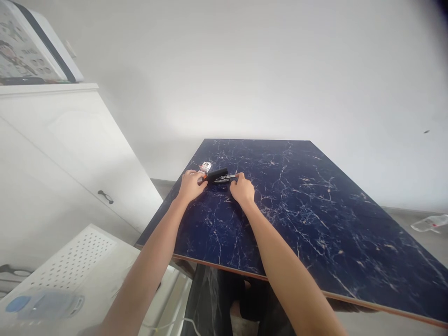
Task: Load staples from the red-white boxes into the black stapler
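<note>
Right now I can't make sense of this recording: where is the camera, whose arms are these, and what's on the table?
This picture comes from a camera worn on a person's head, looking forward and down, so the bare arms are the wearer's own. The left hand is at the orange end of a black cylindrical object; the right hand touches a slotted dark metal piece. I cannot tell whether either is gripped. They lie on a dark blue marble-patterned tabletop, with a small white crumpled item just beyond.
</note>
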The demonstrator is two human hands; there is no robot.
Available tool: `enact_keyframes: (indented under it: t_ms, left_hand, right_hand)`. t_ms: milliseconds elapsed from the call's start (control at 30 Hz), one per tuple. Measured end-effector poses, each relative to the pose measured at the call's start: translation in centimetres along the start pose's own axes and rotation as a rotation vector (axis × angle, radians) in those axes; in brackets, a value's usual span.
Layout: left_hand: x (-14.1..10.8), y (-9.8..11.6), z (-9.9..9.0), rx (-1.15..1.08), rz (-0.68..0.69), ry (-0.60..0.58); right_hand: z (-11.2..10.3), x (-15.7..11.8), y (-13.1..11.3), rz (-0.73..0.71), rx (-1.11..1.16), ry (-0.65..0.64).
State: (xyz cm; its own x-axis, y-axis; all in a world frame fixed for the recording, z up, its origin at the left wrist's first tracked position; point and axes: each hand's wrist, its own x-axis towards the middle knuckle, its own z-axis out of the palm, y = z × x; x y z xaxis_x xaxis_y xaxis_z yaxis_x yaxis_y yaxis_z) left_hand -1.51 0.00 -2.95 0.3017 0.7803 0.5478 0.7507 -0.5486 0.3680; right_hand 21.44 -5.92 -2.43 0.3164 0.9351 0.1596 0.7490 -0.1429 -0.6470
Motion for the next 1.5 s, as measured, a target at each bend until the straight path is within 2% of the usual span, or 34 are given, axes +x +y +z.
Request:
enact_keyframes:
  t_ms: [133, 267, 400, 500, 633, 767, 900, 1067, 1200, 1300, 1400, 1500]
  left_hand:
    - [-0.2, 0.0, 0.2, 0.002, -0.025, 0.006]
    - [-0.2, 0.0, -0.2, -0.04, -0.045, -0.031]
    - [0.0, -0.5, -1.0, -0.155, -0.004, -0.071]
    - [0.1, -1.1, -1.6, -0.172, -0.085, -0.06]
    - [0.1, -1.9, -1.8, 0.011, -0.196, 0.025]
    - [-0.1, -2.3, -1.5, 0.027, -0.288, 0.068]
    - [-0.1, -2.2, -1.8, -0.001, -0.369, 0.066]
    - [0.1, -0.8, -2.3, -0.093, -0.175, 0.256]
    - [0.1, 1.3, -1.9, -0.135, 0.015, 0.211]
    - [0.1, 2.6, -1.3, -0.164, 0.094, 0.157]
    - [0.0, 3.5, -0.9, -0.241, 0.142, 0.156]
    - [-0.2, 4.3, -0.5, -0.432, 0.144, 0.142]
  right_hand:
    - [-0.2, 0.1, 0.2, -0.031, 0.016, 0.052]
    - [0.0, 0.1, 0.4, -0.143, -0.064, 0.022]
    - [0.3, 0.2, 0.5, -0.164, -0.087, -0.004]
    - [0.4, 0.6, 0.6, -0.106, 0.005, 0.083]
    - [0.4, 1.3, 1.3, 0.008, 0.241, 0.231]
    - [0.7, 1.7, 2.0, 0.045, 0.375, 0.207]
    - [0.8, 1.4, 1.6, -0.002, 0.485, 0.25]
    - [0.3, 0.4, 0.1, -0.147, 0.582, 0.305]
    - [0.2, -0.3, -1.0, -0.31, 0.559, 0.302]
    - [0.4, -0.8, -1.7, -0.41, 0.562, 0.274]
    - [0.6, -1.1, -2.2, -0.411, 0.574, 0.234]
    - [1.0, -0.9, -2.4, -0.273, 0.679, 0.15]
